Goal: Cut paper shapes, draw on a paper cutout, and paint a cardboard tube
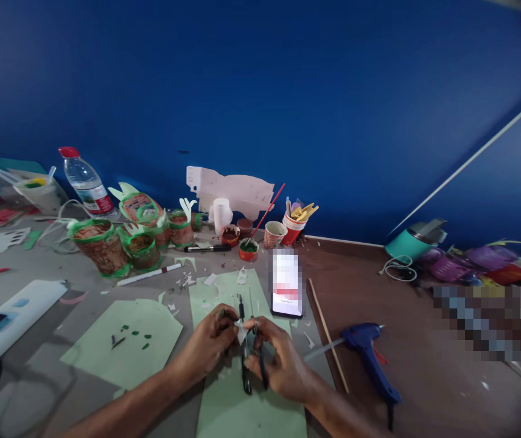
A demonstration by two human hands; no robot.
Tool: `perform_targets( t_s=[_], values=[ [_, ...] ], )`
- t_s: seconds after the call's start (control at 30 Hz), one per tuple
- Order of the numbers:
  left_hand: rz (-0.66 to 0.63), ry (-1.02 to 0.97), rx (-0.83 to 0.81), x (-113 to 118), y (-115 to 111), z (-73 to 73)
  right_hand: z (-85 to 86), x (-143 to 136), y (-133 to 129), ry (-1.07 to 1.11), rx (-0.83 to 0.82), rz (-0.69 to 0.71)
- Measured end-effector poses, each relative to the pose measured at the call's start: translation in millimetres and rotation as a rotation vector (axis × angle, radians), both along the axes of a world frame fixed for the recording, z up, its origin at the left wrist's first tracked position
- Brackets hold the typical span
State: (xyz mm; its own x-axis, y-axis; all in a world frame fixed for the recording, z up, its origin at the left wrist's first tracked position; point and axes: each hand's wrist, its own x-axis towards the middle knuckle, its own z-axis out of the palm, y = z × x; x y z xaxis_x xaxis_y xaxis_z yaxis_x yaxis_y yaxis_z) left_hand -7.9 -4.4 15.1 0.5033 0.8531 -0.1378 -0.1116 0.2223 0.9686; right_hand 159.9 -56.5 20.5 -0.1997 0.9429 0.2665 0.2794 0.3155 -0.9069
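Note:
My left hand [217,340] pinches a small white paper piece [242,333] between thumb and fingertips. Close beside it, my right hand [279,356] is closed around dark-handled scissors [263,368], whose thin blades point away from me near the paper. Below both hands lies a pale green sheet [251,420]. A black pen [246,380] rests on that sheet, partly hidden under the fingers. Small white scraps [210,279] are scattered at the sheet's far end.
A phone [286,283] with a lit screen lies past my right hand. Rightward are a wooden stick [328,337] and a blue glue gun [372,359]. Painted green-brown cups [103,246], a water bottle [87,185] and paint pots [248,249] stand at the back. Another green sheet [151,322] lies left.

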Motion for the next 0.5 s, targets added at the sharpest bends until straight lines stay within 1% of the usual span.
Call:
perform_targets(
  t_s=[0.1,0.27,0.37,0.5],
  values=[
    [0.024,-0.005,0.025,-0.9,2.1,-1.4,2.1,-1.7,0.2,0.023,-0.068,0.003],
    [0.134,0.003,0.01,0.0,4.1,1.0,2.5,-2.0,0.8,0.144,-0.212,0.006],
    [0.138,-0.021,-0.034,0.8,4.4,3.2,-0.4,-1.5,2.4,0.222,-0.279,0.034],
    [0.122,-0.071,-0.091,1.6,4.8,2.6,-3.7,-1.4,4.4,0.365,-0.299,0.079]
  ],
)
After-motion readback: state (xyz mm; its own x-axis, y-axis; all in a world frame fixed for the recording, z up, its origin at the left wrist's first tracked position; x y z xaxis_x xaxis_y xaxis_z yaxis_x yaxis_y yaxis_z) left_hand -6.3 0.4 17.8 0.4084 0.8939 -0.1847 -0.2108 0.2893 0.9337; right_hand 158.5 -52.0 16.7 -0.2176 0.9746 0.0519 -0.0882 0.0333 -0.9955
